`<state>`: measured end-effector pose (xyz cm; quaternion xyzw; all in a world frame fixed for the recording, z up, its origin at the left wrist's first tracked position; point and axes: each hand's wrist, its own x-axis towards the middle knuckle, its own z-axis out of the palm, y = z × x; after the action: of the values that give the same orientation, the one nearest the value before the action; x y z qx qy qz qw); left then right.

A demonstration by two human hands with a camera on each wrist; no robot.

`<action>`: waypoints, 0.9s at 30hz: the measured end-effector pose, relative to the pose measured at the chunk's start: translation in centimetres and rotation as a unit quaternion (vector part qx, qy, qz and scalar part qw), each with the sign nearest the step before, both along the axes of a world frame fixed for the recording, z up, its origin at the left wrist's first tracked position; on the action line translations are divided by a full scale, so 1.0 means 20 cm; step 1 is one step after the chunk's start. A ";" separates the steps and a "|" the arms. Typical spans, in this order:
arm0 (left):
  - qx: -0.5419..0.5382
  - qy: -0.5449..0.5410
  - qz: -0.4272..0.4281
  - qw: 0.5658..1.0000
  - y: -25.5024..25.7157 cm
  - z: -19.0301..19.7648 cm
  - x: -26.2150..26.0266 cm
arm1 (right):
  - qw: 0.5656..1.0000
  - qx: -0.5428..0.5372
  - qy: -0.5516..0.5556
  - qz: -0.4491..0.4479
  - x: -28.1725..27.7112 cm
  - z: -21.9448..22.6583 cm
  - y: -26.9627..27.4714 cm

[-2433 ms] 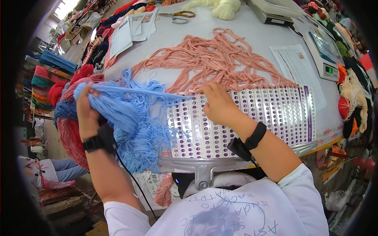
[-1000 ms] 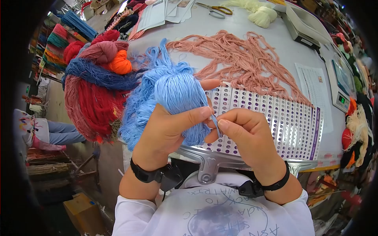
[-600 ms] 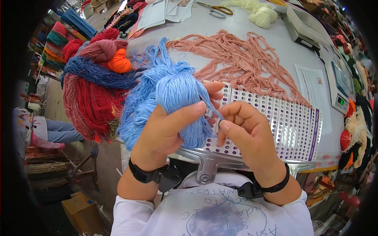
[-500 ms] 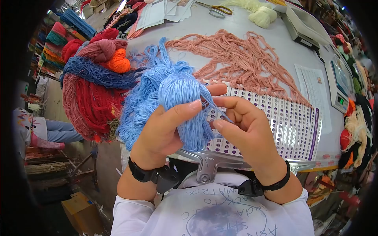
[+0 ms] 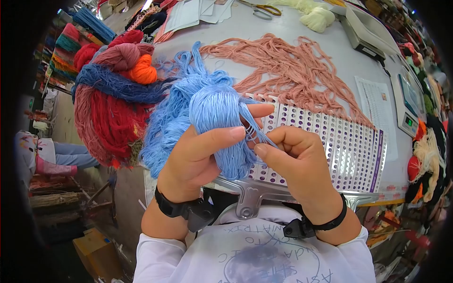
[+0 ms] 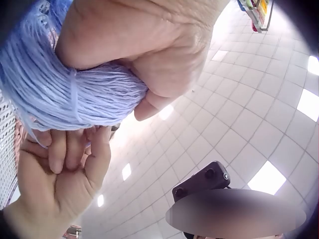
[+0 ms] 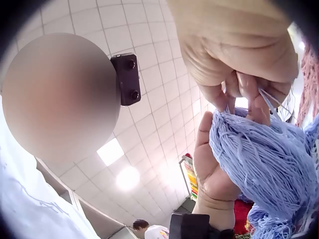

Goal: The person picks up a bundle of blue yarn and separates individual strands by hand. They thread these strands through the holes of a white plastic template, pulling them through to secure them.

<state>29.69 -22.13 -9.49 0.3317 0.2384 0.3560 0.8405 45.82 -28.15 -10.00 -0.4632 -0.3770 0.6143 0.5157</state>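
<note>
My left hand (image 5: 198,151) grips a bundled skein of light blue yarn (image 5: 214,111), its thumb laid across the front and its fingers behind. At the skein's right side my right hand (image 5: 299,162) pinches a few blue strands (image 5: 262,137) between thumb and forefinger, drawn out from the bundle. In the left wrist view a strand wraps around the middle of the skein (image 6: 75,97). The right wrist view shows the skein (image 7: 264,159) between both hands. More loose blue yarn (image 5: 165,137) lies tangled behind and left of it.
A perforated card sheet (image 5: 325,146) lies under a spread of pink yarn (image 5: 288,70). Left is a pile of red and navy skeins (image 5: 118,94). Scissors (image 5: 262,10), papers (image 5: 203,14) and a digital scale (image 5: 408,104) stand farther off. A metal bracket (image 5: 250,193) edges the table.
The left hand brought the blue yarn from the left to the front as a compact bundle. The right hand left the card sheet and now draws strands rightward from the skein.
</note>
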 end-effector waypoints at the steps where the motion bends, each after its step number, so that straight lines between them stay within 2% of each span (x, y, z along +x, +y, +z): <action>1: 0.006 0.026 0.016 1.000 0.00 0.01 0.00 | 1.000 -0.003 0.006 0.002 0.00 0.00 0.00; 8: 0.033 0.066 0.028 0.997 -0.01 0.01 0.00 | 0.999 -0.022 0.002 0.026 0.01 0.04 -0.03; 11: 0.042 0.064 0.017 0.997 -0.01 0.01 0.00 | 0.999 -0.026 0.034 0.031 0.00 0.03 -0.03; 14: 0.029 0.065 0.035 0.997 -0.02 0.01 0.00 | 0.997 -0.022 0.063 0.043 0.00 0.03 -0.04; 27: 0.001 0.039 0.010 0.999 -0.01 -0.01 -0.02 | 0.994 -0.030 0.081 0.063 0.00 0.03 -0.04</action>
<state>29.19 -22.24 -9.67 0.3437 0.2740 0.3509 0.8268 45.75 -28.90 -9.38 -0.4030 -0.3434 0.6920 0.4907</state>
